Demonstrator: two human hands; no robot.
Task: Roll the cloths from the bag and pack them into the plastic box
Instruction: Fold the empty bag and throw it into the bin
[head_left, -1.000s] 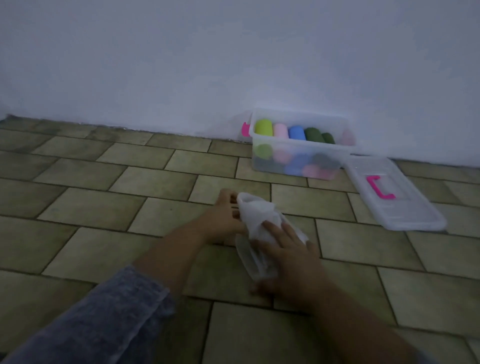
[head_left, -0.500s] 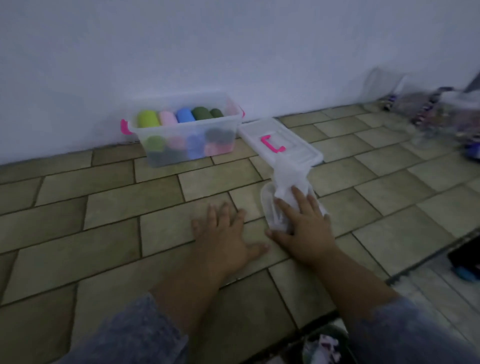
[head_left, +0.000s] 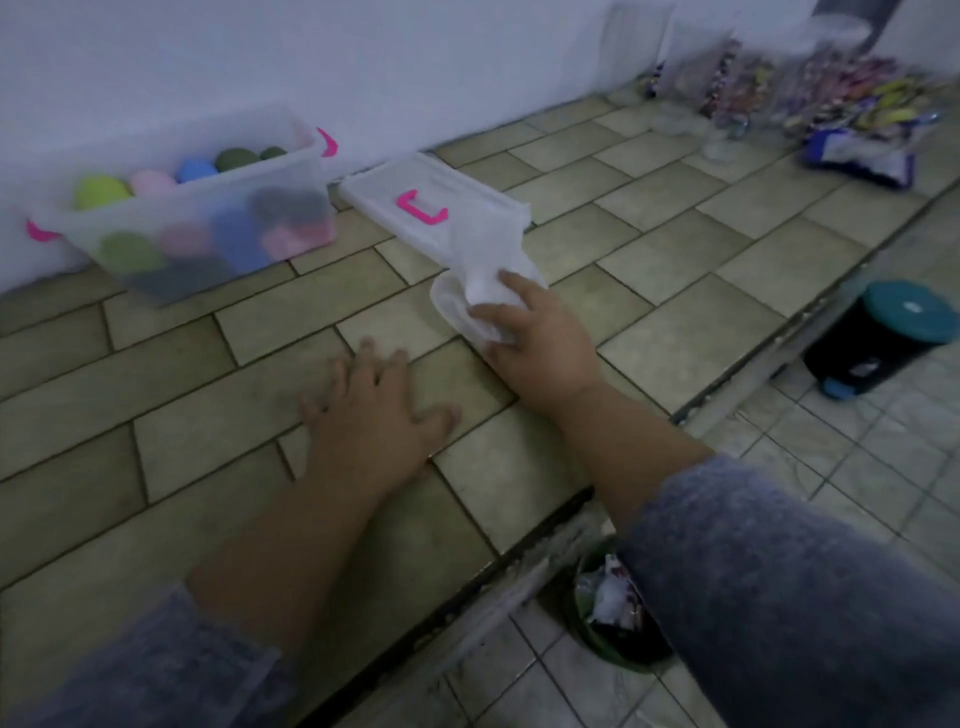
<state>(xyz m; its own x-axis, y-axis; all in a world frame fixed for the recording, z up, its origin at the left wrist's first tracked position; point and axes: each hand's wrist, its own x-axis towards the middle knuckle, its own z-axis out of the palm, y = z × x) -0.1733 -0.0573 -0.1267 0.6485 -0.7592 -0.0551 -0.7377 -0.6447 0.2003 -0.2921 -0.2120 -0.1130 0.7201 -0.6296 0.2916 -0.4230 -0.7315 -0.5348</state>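
A clear plastic box (head_left: 171, 208) with pink handles stands against the wall at the left, filled with rolled cloths in green, pink, blue and dark colours. Its clear lid (head_left: 415, 208) with a pink handle lies flat on the tiled counter just right of it. My right hand (head_left: 535, 332) grips a crumpled white, thin plastic bag (head_left: 483, 270) that lies partly over the lid's near corner. My left hand (head_left: 374, 405) rests flat on the tiles with fingers spread, holding nothing.
The tiled counter (head_left: 675, 270) ends in an edge running diagonally at the right. Clear bags of colourful items (head_left: 831, 98) sit at the far right corner. Below on the floor stand a dark bin with a teal lid (head_left: 883, 338) and a green bin with rubbish (head_left: 613, 608).
My left hand let go of the white bag and now lies flat on the tiles. My right hand slid the bag toward the lid. The view swung right, showing the counter edge and floor.
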